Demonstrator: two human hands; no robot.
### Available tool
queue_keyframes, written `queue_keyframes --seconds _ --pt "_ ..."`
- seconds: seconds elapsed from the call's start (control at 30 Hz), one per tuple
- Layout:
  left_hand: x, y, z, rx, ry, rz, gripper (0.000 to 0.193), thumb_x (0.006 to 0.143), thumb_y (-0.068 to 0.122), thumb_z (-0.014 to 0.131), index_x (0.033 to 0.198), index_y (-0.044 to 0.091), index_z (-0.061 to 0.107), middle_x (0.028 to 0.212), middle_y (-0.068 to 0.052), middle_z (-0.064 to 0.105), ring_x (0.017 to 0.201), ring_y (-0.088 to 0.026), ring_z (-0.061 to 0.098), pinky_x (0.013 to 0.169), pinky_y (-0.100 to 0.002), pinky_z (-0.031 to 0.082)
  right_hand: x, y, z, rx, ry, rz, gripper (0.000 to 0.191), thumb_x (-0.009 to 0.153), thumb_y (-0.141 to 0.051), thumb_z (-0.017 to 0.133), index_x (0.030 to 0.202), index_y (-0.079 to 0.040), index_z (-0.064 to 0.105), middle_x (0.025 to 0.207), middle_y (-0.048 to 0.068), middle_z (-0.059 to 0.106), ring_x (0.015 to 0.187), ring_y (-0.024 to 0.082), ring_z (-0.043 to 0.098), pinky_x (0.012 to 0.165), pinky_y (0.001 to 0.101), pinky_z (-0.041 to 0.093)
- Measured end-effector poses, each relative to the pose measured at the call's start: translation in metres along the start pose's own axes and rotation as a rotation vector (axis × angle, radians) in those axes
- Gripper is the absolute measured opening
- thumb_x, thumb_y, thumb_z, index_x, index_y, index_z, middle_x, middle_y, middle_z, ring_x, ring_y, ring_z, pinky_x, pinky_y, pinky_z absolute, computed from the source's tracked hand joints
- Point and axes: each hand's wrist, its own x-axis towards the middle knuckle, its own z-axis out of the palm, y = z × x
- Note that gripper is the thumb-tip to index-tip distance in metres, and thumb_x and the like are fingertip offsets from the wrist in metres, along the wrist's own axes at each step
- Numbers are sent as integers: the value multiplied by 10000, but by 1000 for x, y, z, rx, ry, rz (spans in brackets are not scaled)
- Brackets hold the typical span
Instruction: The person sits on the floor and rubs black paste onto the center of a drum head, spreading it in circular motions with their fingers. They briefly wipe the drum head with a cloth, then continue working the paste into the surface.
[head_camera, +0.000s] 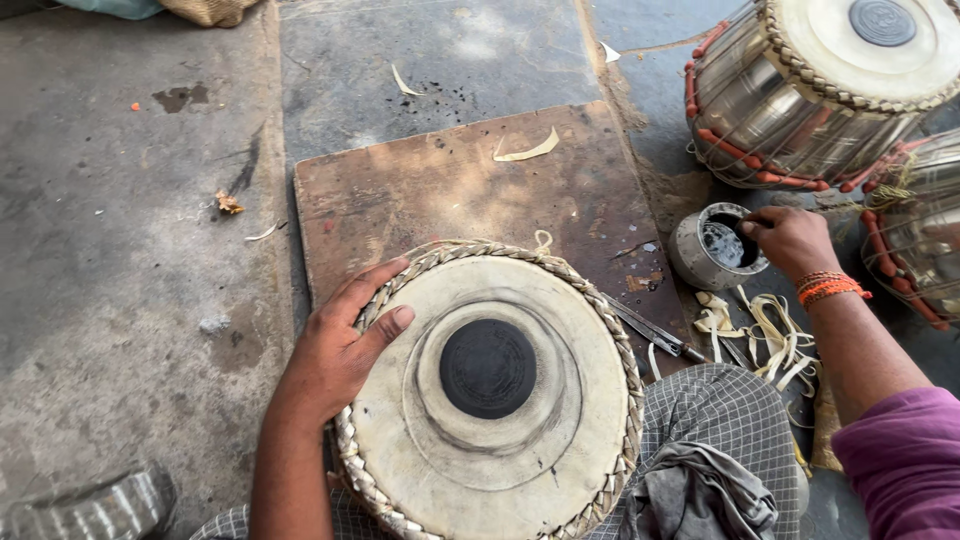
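Note:
A round hand drum (520, 440) with a pale skin head, a black centre spot and a braided rim rests on my lap. My left hand (340, 345) lies on its left rim, thumb on the skin, fingers over the braid. My right hand (790, 238), with orange threads at the wrist, reaches to a small metal bowl (700, 262) holding dark paste; its fingertips are pinched at the bowl's rim, touching the paste. Whether anything is pinched between them is unclear.
A worn wooden board (470, 190) lies on the stone floor ahead of the drum. Two metal-bodied drums (810, 90) (915, 235) with orange lacing stand at the right. Pale leather strips (765, 335), metal tools (650, 330) and a grey cloth (700, 490) lie by my right knee.

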Motion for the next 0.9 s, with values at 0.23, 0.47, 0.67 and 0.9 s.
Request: queue_keyframes --seconds 0.23,0.47,0.67,0.9 --pt "0 0 -2 43 1 -35 582 902 487 659 1417 223 600 1456 -108 613 1374 -293 554 1099 -432 445 -5 -1 -1 80 33 32 253 1043 -331 680 1158 -133 785 1028 143 776 1004 342 727 924 455 549" --pt "2 -4 0 28 -14 -3 576 906 499 630 1420 240 598 1485 -90 596 1397 -290 535 1117 -455 436 -10 -8 -6 -85 43 -71 239 1030 -274 666 1213 -182 789 989 133 780 950 335 736 890 450 577" --pt "4 -9 1 37 -11 9 575 912 508 634 1414 230 597 1488 -97 586 1396 -289 536 1127 -457 430 -16 -10 -16 -143 51 -64 259 1027 -315 689 1242 -199 778 1007 119 787 831 281 760 851 429 600" --pt "6 -14 2 20 -9 14 567 922 482 659 1407 194 599 1463 -121 596 1377 -293 548 1120 -435 431 -22 -15 -21 -150 14 -59 314 994 -352 726 1266 -214 802 995 108 789 888 300 752 834 435 590"
